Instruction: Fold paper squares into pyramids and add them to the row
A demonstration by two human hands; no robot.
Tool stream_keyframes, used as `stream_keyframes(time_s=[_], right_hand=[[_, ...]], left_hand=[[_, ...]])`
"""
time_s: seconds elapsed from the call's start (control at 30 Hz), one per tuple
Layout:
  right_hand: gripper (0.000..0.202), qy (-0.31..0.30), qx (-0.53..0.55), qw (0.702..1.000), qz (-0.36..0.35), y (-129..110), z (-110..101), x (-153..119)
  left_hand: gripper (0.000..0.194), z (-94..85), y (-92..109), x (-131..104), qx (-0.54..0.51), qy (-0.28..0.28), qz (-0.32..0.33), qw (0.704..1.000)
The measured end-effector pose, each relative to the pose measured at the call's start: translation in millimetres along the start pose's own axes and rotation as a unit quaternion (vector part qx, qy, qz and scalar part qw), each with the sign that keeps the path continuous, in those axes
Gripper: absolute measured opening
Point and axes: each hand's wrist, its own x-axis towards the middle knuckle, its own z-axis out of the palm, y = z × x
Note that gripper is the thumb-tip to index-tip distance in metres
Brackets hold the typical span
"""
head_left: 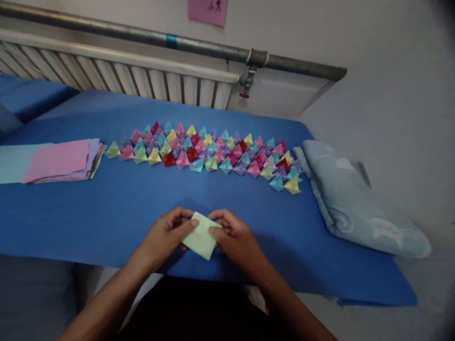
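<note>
A pale green folded paper (202, 237) is held in the air above the front part of the blue surface, tilted toward me. My left hand (173, 232) pinches its left side, thumb on top and fingers behind. My right hand (232, 232) grips the right side, its thumb lying on the paper's face and the other fingers curled behind. Beyond the hands, several small folded paper boats (212, 163) in pink, red, yellow, green, blue and purple stand in slanting rows.
A stack of coloured paper sheets (60, 161) lies at the left on the blue cloth (117, 213). At the right rests a folded grey-green blanket (341, 199). Behind are a white radiator (156, 83), a metal pipe (131, 33) and a red-handled valve (244, 95).
</note>
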Motion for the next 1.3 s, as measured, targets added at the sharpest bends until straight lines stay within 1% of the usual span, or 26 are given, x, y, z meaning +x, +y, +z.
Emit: stream_keyframes(time_s=[0.07,0.1,0.13,0.17,0.2,0.23,0.27,0.3,0.33,0.37,0.43,0.5,0.57,0.63,0.73,0.83,0.9,1.0,1.13,1.3], right_hand=[[0.015,0.002,-0.011,1.0,0.001,2.1,1.2,-0.7],[0.015,0.003,-0.031,1.0,-0.003,3.0,1.4,-1.2],[0.016,0.003,-0.062,0.998,-0.01,3.9,1.4,-1.7],[0.016,0.003,-0.1,0.995,-0.022,4.6,1.2,-2.4],[0.017,0.001,-0.141,0.989,-0.036,5.1,1.0,-3.2],[0.017,0.0,-0.18,0.982,-0.052,5.2,0.8,-3.9],[0.018,0.0,-0.213,0.975,-0.069,5.1,0.6,-4.5],[0.019,-0.001,-0.239,0.967,-0.084,4.5,0.5,-5.0],[0.02,-0.001,-0.26,0.961,-0.097,3.5,0.4,-5.3],[0.021,-0.005,-0.28,0.954,-0.106,2.3,0.2,-5.4],[0.021,-0.018,-0.319,0.941,-0.11,-0.5,-1.1,-5.3],[0.019,-0.035,-0.353,0.929,-0.105,-2.8,-4.2,-5.4],[0.018,-0.037,-0.381,0.918,-0.103,-3.4,-8.8,-6.6],[0.018,-0.018,-0.393,0.912,-0.114,-2.1,-13.7,-9.2],[0.019,-0.003,-0.38,0.911,-0.159,2.3,-17.8,-14.1],[0.024,-0.022,-0.368,0.905,-0.214,7.3,-17.3,-17.1],[0.027,-0.026,-0.362,0.902,-0.235,9.9,-16.1,-17.3],[0.025,-0.019,-0.347,0.907,-0.24,11.8,-15.0,-15.7],[0.022,-0.009,-0.335,0.913,-0.233,11.3,-13.9,-12.5],[0.015,-0.022,-0.372,0.903,-0.215,10.8,-12.4,-9.4]], left_hand=[[0.046,-2.6,-4.0,2.5,0.016,-0.018,0.0,1.0],[0.046,-4.0,-5.9,3.2,0.039,-0.015,0.008,0.999],[0.043,-5.5,-7.6,3.4,0.079,0.001,0.027,0.997],[0.038,-7.1,-9.2,3.0,0.132,0.029,0.06,0.989],[0.031,-8.7,-10.6,2.0,0.193,0.064,0.11,0.973],[0.024,-10.5,-11.9,0.2,0.253,0.094,0.168,0.948],[0.019,-12.3,-13.2,-2.2,0.305,0.108,0.227,0.919],[0.017,-14.1,-14.5,-4.9,0.346,0.1,0.277,0.891],[0.019,-15.8,-15.8,-7.9,0.377,0.074,0.316,0.867],[0.023,-17.5,-17.1,-10.7,0.404,0.039,0.341,0.848],[0.03,-20.1,-19.5,-15.4,0.45,-0.019,0.358,0.818],[0.035,-21.7,-20.9,-18.0,0.483,-0.039,0.355,0.799],[0.037,-22.6,-20.9,-18.7,0.493,-0.048,0.347,0.796],[0.035,-23.2,-19.9,-18.2,0.49,-0.053,0.345,0.799],[0.033,-25.2,-18.6,-16.0,0.482,-0.055,0.349,0.802],[0.029,-28.3,-17.9,-13.6,0.484,-0.062,0.353,0.798],[0.027,-30.2,-17.0,-12.6,0.485,-0.072,0.353,0.797],[0.025,-31.1,-14.2,-11.9,0.474,-0.081,0.348,0.805],[0.024,-29.9,-11.1,-11.5,0.467,-0.076,0.337,0.814],[0.024,-30.4,-10.2,-10.2,0.463,-0.08,0.347,0.812]])
